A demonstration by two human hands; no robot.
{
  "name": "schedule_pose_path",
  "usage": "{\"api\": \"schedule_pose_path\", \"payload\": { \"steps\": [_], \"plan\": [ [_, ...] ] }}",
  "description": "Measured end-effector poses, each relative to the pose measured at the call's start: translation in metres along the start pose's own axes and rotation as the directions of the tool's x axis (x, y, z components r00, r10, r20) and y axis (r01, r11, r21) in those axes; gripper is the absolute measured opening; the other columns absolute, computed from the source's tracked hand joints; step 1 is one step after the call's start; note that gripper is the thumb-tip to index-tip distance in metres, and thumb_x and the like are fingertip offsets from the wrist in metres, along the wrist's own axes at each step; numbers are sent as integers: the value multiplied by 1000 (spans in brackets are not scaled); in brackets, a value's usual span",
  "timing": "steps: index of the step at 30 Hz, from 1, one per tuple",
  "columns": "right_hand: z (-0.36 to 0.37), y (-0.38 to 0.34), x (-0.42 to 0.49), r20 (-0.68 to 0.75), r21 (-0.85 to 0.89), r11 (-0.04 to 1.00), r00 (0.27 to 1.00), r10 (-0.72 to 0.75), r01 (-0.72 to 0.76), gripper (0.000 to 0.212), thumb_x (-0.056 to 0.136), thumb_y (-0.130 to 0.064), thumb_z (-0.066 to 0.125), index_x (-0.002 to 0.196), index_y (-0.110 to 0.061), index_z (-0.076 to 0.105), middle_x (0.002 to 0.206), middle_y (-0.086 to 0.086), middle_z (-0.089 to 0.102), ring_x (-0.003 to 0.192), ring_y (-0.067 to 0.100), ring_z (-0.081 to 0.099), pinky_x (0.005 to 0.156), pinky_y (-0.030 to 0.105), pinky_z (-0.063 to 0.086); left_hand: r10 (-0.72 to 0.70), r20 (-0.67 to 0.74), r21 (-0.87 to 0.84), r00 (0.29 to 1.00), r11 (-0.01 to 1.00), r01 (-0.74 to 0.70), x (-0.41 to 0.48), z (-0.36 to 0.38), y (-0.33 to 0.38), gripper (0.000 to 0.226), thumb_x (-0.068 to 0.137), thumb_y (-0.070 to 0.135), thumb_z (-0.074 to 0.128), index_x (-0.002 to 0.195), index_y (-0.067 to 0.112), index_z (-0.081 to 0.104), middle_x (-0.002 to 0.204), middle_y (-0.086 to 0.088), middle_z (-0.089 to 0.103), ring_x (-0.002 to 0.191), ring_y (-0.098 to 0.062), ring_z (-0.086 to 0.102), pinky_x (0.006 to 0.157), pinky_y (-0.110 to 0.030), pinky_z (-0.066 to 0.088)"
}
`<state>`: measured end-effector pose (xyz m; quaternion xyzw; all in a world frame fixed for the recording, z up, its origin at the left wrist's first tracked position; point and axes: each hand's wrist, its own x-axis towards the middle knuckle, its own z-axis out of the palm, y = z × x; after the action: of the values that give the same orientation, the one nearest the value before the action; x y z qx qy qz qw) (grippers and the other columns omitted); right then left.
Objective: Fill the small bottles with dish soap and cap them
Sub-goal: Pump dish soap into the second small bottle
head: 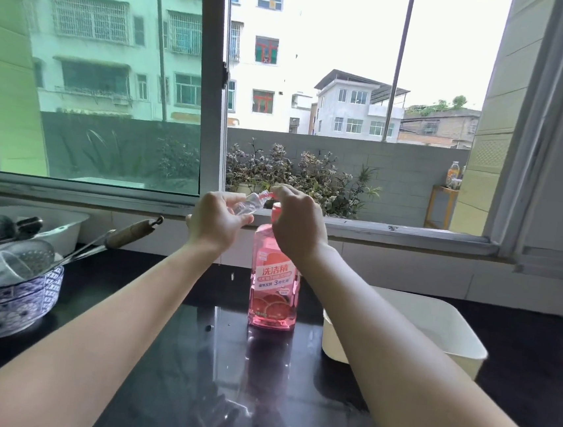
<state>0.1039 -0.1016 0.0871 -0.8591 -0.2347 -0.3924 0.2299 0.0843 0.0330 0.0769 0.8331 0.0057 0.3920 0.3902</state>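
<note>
Small bottle [248, 206] tilted at the top of the dish soap bottle [274, 292], with one of our grips on each.
Nearest us, the dark surface [173, 358] carries the pink dish soap bottle, upright; a white tub [435, 317] sits just right of it and a blue patterned bowl [6, 304] well to its left. Above it, our left grip [215, 222] holds the clear small bottle, mouth tilted toward the pump. Our right grip [298, 225] curls over the dish soap bottle's top, fingertips at that mouth. Behind it runs the window sill [391, 232].
</note>
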Motion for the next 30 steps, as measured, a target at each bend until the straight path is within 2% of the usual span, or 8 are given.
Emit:
{"api": "schedule_pose_path", "payload": {
  "steps": [3, 6, 10, 15, 20, 23, 30],
  "plan": [
    [-10, -1, 7, 52, -52, 998, 998, -43, 46, 37, 82, 4, 51, 118, -6, 58, 116, 9, 67, 99, 25, 66, 82, 29, 53, 2, -35, -11, 999, 1000, -3, -3, -2, -2, 46, 70, 17, 79, 113, 6, 65, 102, -12, 72, 75, -16, 61, 72, -26, 51],
    [-12, -4, 11, 75, -70, 997, 997, -36, 41, 34, 82, 3, 51, 114, -4, 58, 112, 11, 67, 97, 27, 64, 80, 30, 51, -6, -38, -20, 999, 1000, 5, 0, -4, -4, 46, 70, 17, 79, 113, 7, 65, 104, -12, 72, 78, -16, 62, 74, -23, 50],
    [-1, -1, 5, 34, -84, 996, 999, -37, 40, 35, 84, 5, 50, 116, -5, 56, 114, 10, 65, 101, 25, 63, 83, 29, 53, 4, -22, -19, 1000, 1000, -4, 1, -1, -5, 44, 69, 17, 79, 111, 9, 67, 104, -11, 72, 77, -17, 62, 79, -32, 55],
    [7, -2, 0, 12, -58, 998, 1000, -4, 5, 32, 84, 5, 49, 113, -5, 57, 111, 10, 67, 100, 26, 63, 83, 31, 52, -21, 3, -35, 1000, 999, 21, -4, 2, -8, 44, 70, 20, 79, 112, 11, 67, 108, -11, 71, 90, -26, 67, 85, -42, 53],
    [-7, -1, 6, 64, -75, 997, 998, -19, 24, 36, 84, 3, 50, 118, -7, 56, 113, 9, 67, 97, 27, 66, 80, 33, 56, -45, -17, -37, 999, 998, 44, -5, 3, -5, 46, 71, 22, 78, 114, 11, 65, 99, -9, 72, 76, -19, 61, 84, -44, 54],
    [-15, -2, 12, 118, -112, 992, 992, -40, 54, 33, 83, 1, 51, 115, -5, 55, 111, 13, 67, 96, 28, 65, 80, 34, 56, -38, -26, -32, 999, 999, 37, -4, 2, -4, 46, 71, 23, 78, 114, 10, 65, 98, -9, 73, 74, -16, 59, 82, -41, 55],
    [-11, -4, 11, 48, -97, 995, 999, 3, 1, 34, 81, 6, 44, 111, -5, 57, 96, 16, 70, 86, 32, 66, 70, 36, 55, -40, -18, -47, 999, 998, 39, -4, 3, -6, 45, 70, 22, 79, 112, 12, 66, 93, -9, 73, 75, -20, 62, 82, -43, 54]
  ]
}}
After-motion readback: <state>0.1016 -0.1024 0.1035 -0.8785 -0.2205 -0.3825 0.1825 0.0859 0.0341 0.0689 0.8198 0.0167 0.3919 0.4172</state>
